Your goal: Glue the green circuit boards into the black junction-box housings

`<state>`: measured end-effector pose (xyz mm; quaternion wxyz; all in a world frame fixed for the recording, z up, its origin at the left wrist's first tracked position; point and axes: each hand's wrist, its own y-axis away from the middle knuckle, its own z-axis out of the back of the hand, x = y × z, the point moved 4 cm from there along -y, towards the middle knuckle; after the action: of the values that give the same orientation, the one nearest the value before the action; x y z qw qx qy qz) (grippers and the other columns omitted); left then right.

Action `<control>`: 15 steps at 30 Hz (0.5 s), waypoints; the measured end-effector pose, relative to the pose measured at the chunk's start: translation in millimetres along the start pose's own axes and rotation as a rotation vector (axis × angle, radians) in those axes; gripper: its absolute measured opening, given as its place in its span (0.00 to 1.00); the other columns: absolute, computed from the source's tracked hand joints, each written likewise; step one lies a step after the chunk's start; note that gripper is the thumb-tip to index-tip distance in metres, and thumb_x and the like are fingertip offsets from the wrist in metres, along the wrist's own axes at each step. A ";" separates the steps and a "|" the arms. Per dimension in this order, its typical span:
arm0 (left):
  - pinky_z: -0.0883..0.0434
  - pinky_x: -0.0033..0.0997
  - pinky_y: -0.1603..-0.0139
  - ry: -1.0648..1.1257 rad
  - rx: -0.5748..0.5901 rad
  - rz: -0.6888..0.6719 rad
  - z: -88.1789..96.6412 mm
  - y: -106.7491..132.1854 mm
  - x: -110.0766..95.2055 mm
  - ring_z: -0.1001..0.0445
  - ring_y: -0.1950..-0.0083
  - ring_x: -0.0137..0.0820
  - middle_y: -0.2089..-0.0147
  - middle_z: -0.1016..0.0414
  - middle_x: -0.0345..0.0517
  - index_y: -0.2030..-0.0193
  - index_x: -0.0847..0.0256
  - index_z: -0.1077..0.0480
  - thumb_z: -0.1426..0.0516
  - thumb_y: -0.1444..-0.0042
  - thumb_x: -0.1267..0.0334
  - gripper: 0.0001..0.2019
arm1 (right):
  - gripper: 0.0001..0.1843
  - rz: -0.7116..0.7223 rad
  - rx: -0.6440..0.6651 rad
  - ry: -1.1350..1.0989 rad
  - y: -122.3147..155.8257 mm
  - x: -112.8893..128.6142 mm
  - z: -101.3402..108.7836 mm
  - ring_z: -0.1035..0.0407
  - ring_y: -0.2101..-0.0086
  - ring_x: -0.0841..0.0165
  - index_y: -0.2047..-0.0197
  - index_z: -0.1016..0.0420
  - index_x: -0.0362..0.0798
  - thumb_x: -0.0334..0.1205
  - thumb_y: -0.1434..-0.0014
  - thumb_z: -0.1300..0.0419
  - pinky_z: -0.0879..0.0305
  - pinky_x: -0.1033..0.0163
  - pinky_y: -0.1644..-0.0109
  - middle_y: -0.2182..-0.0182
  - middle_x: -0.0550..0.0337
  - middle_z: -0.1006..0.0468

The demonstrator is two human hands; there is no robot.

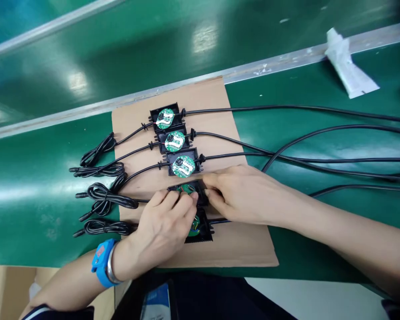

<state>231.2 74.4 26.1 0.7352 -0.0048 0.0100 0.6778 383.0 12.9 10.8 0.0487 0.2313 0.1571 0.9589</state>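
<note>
My left hand (168,218) is curled over a black plastic case (200,186) with a green circuit board (186,189) in it. Its fingertips press at the board and the case's lower edge, partly covering both. At the same case's right end, the thumb and forefinger of my right hand (243,193) close on the edge; whether a cable is between them is hidden. Just below lies another open case (206,231), its board (195,226) half covered by my left hand. Above, three similar cases hold round green boards, the nearest board (183,166) showing white strips.
Cardboard (243,249) lies under the cases on a green bench (46,240). Bundled black cables (108,195) rest at left; long black cables (303,106) run off right, some crossing. A crumpled white wrapper (350,71) lies by the metal strip (253,69) at back.
</note>
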 end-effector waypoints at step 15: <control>0.31 0.39 0.56 0.084 0.094 0.062 -0.2 -5.8 -7.6 0.32 0.57 0.38 0.53 0.25 0.51 0.37 0.76 0.35 0.50 0.41 0.76 0.24 | 0.12 0.282 -0.418 -0.070 8.7 -6.9 -12.3 0.36 0.70 0.67 0.73 0.30 0.47 0.29 0.40 0.49 0.43 0.61 0.64 0.73 0.57 0.29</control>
<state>236.4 66.4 26.1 0.7121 0.0017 0.0729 0.6983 383.3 0.1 0.3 -0.0336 0.2687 -0.0801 0.9593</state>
